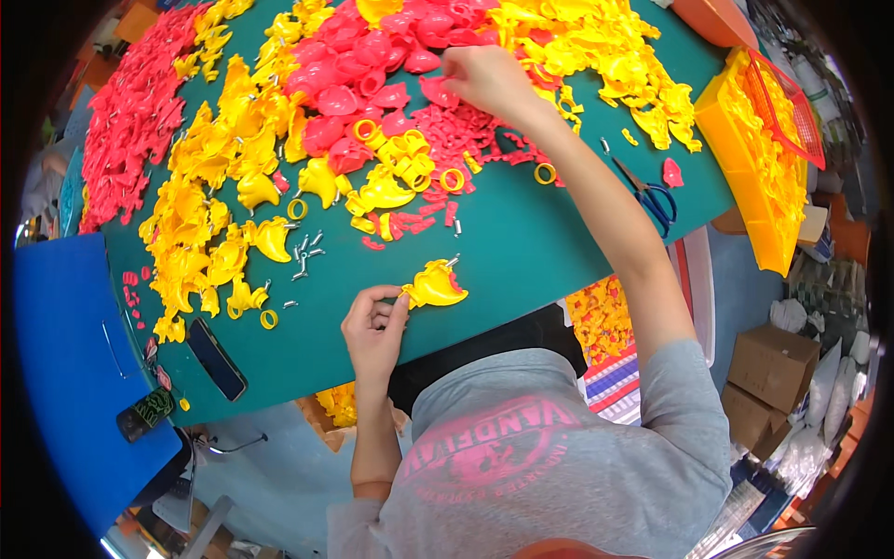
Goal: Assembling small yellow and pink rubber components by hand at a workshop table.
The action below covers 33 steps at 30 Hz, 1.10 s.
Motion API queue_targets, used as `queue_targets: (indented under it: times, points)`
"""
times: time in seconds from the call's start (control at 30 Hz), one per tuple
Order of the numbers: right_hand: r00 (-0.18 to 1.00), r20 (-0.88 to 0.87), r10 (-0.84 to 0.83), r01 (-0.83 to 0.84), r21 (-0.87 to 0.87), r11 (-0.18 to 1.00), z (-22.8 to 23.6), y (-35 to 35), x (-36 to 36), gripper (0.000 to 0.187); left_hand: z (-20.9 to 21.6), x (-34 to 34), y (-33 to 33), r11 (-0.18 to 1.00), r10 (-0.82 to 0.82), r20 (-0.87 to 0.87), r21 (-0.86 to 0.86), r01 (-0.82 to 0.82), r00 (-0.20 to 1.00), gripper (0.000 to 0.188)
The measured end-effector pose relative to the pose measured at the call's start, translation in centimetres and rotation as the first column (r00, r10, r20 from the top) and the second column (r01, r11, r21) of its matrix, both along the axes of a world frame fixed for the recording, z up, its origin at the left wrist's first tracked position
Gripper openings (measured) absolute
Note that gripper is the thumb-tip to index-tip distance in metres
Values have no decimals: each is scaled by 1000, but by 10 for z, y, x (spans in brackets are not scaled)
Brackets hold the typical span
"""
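Observation:
My left hand is closed in a pinch on one end of a yellow curved plastic piece, held low over the near edge of the green table. A short metal pin sticks up from this piece, and a bit of red shows at its right end. My right hand reaches across to the far side, fingers curled down among the red plastic shells. A red shell lies right at its fingertips; whether they grip it is hidden. Several yellow rings and small red pieces lie between the hands.
The green table also bears yellow pieces, a red heap, metal pins, blue-handled scissors and a phone. Right of it stands a yellow bin with a red basket. Cardboard boxes stand lower right.

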State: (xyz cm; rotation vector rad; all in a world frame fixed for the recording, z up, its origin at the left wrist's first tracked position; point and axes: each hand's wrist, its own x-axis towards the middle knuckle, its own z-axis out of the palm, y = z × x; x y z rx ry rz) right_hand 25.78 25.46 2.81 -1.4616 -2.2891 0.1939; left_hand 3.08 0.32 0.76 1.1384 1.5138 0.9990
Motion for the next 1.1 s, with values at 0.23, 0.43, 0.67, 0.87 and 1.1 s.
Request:
queue_targets:
  times: [0.23, 0.43, 0.67, 0.87, 1.1]
  points:
    - [984, 83, -155, 165, -145, 976, 13, -12, -10, 24, 0, -3, 2, 1000, -9, 10, -3, 9, 1000, 12]
    - [982, -123, 141, -135, 54, 989, -3, -7, -55, 15, 2, -1, 4, 1000, -5, 17, 2, 5, 1000, 11]
    - [947, -223, 230, -239, -14, 971, 21, -41, -35, 9, -2, 0, 1, 1000, 19, 22, -7, -19, 1000, 12]
    - [835, -293, 466, -549, -387, 741, 30, -131, 31, 8, -2, -4, 8, 999, -41, 11, -7, 41, 999, 12]
    - [942, -270, 199, -260, -217, 941, 12, -167, 29, 18, 0, -2, 15, 1000, -6, 65, -11, 7, 998, 9]
